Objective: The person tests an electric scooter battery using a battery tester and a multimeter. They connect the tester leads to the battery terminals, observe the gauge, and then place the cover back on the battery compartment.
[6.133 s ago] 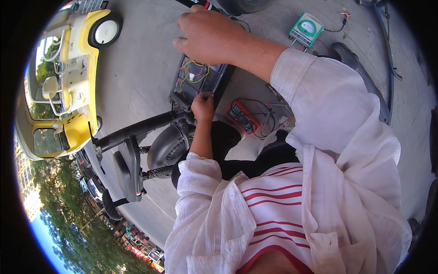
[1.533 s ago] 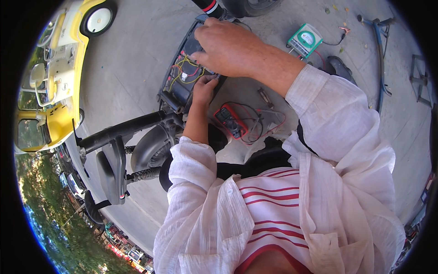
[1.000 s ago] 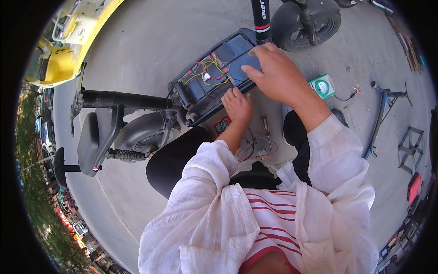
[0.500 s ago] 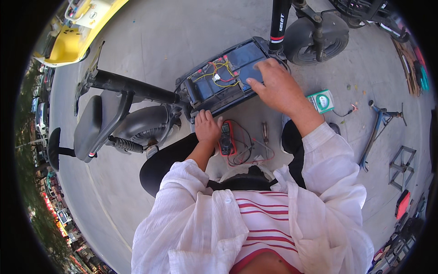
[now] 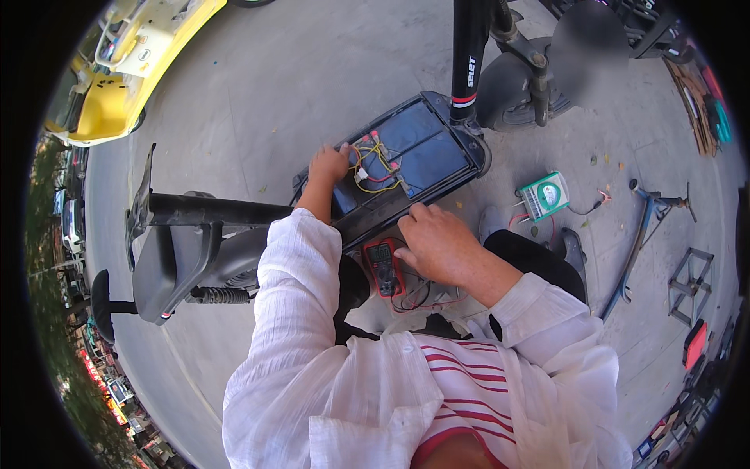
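Note:
An electric scooter's deck (image 5: 367,223) lies uncovered, showing dark blue batteries (image 5: 426,156) side by side. Yellow and red wires (image 5: 380,166) with a white connector (image 5: 360,175) run across them. My left hand (image 5: 330,164) reaches over the deck's left end, its fingers curled down beside the wires; what they grip, if anything, is hidden. My right hand (image 5: 439,244) hovers by the deck's near edge, thumb apart from loosely bent fingers, with nothing seen in it. Beneath it, on the ground, lies a red and black multimeter (image 5: 383,267) with its leads.
A green and white meter box (image 5: 544,195) with clip leads lies to the right. Farther right are a blue metal frame (image 5: 642,238) and a grey metal stand (image 5: 690,287). The scooter's seat (image 5: 160,270) is at left; a yellow vehicle (image 5: 109,105) stands far left.
My left hand has moved from the deck's near edge to its far left side, by the wires. My right hand has drawn back off the batteries toward me. The view has shifted.

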### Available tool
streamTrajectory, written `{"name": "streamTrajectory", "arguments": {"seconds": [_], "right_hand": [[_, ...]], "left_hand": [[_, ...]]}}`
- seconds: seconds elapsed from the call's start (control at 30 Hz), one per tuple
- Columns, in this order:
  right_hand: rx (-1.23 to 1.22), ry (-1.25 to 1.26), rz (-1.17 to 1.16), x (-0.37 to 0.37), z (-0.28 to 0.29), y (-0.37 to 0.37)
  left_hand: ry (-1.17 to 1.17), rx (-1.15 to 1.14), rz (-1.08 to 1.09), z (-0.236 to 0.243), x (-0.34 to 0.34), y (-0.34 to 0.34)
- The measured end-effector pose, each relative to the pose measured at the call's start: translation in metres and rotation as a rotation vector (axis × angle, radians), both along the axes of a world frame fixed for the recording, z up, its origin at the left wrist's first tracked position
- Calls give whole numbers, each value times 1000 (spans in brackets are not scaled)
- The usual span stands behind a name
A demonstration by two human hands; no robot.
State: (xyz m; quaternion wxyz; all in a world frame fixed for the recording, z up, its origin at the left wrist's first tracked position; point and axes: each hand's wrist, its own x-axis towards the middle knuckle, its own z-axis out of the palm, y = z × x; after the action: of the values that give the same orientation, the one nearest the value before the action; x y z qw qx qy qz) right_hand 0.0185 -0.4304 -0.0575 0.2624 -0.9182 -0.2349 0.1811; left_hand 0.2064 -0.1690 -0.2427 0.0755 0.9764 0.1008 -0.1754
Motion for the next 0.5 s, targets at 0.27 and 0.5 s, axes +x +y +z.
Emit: {"name": "streamTrajectory", "arguments": {"seconds": [0.27,0.5], "right_hand": [[21,26,-28,21,-6,-10],[-29,55,-5,32,-15,-3]], "left_hand": [[18,21,22,-18,28,-71],[-49,-354,-414,-24,71,-137]]}}
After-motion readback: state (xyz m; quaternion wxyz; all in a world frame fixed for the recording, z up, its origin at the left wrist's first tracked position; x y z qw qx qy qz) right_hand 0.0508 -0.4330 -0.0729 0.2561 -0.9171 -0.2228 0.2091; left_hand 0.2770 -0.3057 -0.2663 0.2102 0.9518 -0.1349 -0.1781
